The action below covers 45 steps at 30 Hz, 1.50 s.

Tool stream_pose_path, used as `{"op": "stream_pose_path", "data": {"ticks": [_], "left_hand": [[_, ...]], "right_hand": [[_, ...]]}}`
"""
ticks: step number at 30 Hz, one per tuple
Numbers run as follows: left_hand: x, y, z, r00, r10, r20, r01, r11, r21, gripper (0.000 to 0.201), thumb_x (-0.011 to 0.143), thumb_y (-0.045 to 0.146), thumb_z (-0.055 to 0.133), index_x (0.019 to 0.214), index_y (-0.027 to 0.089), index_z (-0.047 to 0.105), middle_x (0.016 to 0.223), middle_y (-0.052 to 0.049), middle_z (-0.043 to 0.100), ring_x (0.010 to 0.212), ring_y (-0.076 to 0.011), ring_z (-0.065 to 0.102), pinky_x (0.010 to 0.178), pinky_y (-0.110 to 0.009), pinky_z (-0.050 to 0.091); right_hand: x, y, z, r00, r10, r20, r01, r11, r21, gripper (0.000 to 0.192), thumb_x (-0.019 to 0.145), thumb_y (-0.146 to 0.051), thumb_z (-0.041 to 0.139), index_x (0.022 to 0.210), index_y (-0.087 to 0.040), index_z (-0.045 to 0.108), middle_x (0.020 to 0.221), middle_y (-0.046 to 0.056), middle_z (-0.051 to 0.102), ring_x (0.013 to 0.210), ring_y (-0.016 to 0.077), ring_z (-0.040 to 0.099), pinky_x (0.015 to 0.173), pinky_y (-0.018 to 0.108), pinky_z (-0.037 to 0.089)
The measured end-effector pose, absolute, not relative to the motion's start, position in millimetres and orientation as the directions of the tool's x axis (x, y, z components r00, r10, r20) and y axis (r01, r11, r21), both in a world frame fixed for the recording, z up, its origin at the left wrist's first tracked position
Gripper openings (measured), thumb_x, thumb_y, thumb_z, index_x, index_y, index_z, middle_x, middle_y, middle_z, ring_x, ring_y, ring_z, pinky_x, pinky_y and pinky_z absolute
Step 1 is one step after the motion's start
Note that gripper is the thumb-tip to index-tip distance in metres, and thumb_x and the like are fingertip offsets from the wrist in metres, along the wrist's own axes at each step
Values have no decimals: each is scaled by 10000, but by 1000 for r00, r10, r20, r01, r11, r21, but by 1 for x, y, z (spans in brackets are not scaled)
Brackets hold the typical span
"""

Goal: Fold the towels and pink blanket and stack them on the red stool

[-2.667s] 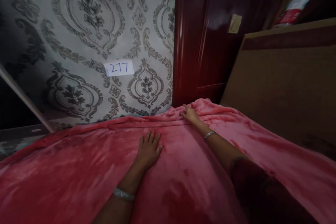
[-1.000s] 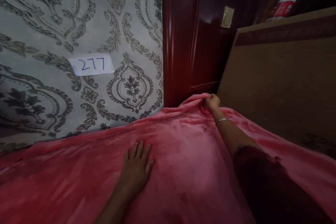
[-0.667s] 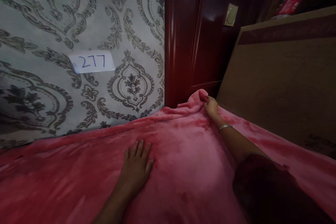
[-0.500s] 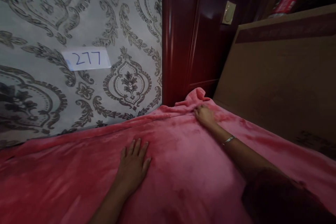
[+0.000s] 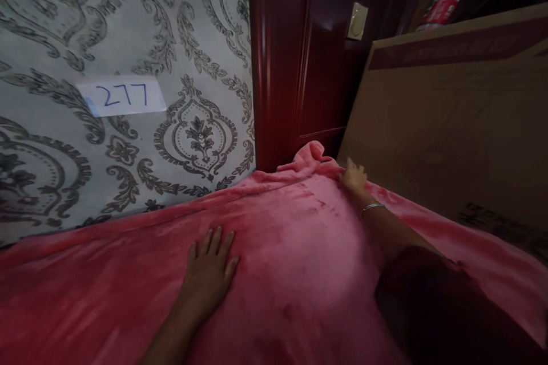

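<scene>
While our left hand (image 5: 208, 272) presses flat and open mid-blanket (image 5: 299, 274), our right hand (image 5: 353, 175), fingers spread and gripping nothing, rests nearer the bunched far corner (image 5: 311, 155).

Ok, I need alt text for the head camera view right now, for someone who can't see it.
Two bare hands lie on a pink blanket: the left hand flat with fingers spread, the right hand at the far corner beside a cardboard box. Behind is patterned wallpaper with a label reading 277.
</scene>
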<state>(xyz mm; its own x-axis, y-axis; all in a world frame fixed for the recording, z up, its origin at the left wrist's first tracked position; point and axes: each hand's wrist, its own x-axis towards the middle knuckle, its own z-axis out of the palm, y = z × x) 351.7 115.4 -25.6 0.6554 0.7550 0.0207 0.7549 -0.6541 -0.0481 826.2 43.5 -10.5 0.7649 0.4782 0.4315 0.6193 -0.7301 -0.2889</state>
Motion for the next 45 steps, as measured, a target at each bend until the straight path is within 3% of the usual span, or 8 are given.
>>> {"op": "stream_pose_path", "data": {"ticks": [4, 10, 17, 23, 27, 32, 38, 45], "left_hand": [[351, 116, -27, 656, 755, 14, 754, -654, -60, 587, 1004, 406, 349, 1566, 235, 339, 1650, -102, 223, 1537, -306, 198, 1213, -577, 218], [350, 117, -29, 675, 733, 81, 737, -676, -28, 573, 997, 400, 366, 1541, 223, 402, 1631, -129, 286, 1520, -324, 252, 1196, -592, 249], [352, 117, -25, 669, 742, 35, 742, -665, -82, 586, 1002, 399, 345, 1558, 215, 364, 1646, -117, 246, 1530, -305, 227, 1205, -570, 233], [352, 116, -25, 670, 740, 58, 742, -667, -67, 574, 1001, 392, 367, 1547, 218, 390, 1637, -121, 272, 1523, -310, 250, 1200, -563, 252], [352, 116, -26, 670, 740, 61, 742, -665, -84, 572, 1003, 392, 374, 1549, 221, 383, 1636, -123, 269, 1523, -309, 250, 1198, -566, 254], [353, 116, -27, 669, 740, 61, 743, -666, -63, 568, 1003, 386, 386, 1547, 223, 387, 1634, -128, 274, 1521, -319, 248, 1201, -580, 245], [351, 117, -28, 673, 737, 62, 739, -672, -51, 572, 1005, 383, 388, 1554, 222, 369, 1639, -129, 264, 1524, -323, 236, 1204, -578, 240], [352, 116, -27, 672, 739, 49, 740, -668, -73, 575, 1010, 389, 382, 1561, 229, 349, 1644, -132, 247, 1527, -316, 231, 1201, -576, 242]], "right_hand": [[815, 31, -8, 720, 586, 372, 674, -719, -171, 422, 888, -200, 507, 1279, -102, 633, 1168, 219, 661, 1177, 353, 524, 970, 474, 415], [758, 5, -30, 375, 821, 430, 894, -444, 68, 345, 958, -226, 424, 1186, -184, 679, 1199, 170, 619, 1133, 303, 503, 940, 413, 414], [757, -1, -24, 620, 669, 410, 782, -568, -255, 667, 869, -357, 623, 1472, -134, 447, 1326, 184, 570, 1095, 294, 604, 876, 357, 483], [770, 26, 5, 745, 600, 292, 667, -681, -303, 257, 884, -229, 562, 1018, -136, 760, 1068, 175, 698, 953, 271, 677, 831, 327, 476], [803, 39, 36, 791, 494, 362, 608, -704, -367, 471, 931, -158, 422, 1357, -55, 593, 1299, 232, 625, 1189, 287, 603, 940, 345, 469], [810, 41, 25, 763, 482, 430, 639, -659, -397, 755, 868, -167, 552, 1578, -111, 299, 1658, 255, 99, 1422, 368, 399, 1077, 464, 421], [770, 37, -39, 596, 774, 212, 802, -565, -191, 593, 990, -444, 418, 1557, -274, 377, 1646, 110, 283, 1497, 346, 271, 1154, 606, 291], [773, 39, -34, 690, 723, 21, 720, -684, -118, 634, 1023, -518, 274, 1594, -243, 299, 1673, 89, 208, 1527, 314, 191, 1195, 588, 192]]}}
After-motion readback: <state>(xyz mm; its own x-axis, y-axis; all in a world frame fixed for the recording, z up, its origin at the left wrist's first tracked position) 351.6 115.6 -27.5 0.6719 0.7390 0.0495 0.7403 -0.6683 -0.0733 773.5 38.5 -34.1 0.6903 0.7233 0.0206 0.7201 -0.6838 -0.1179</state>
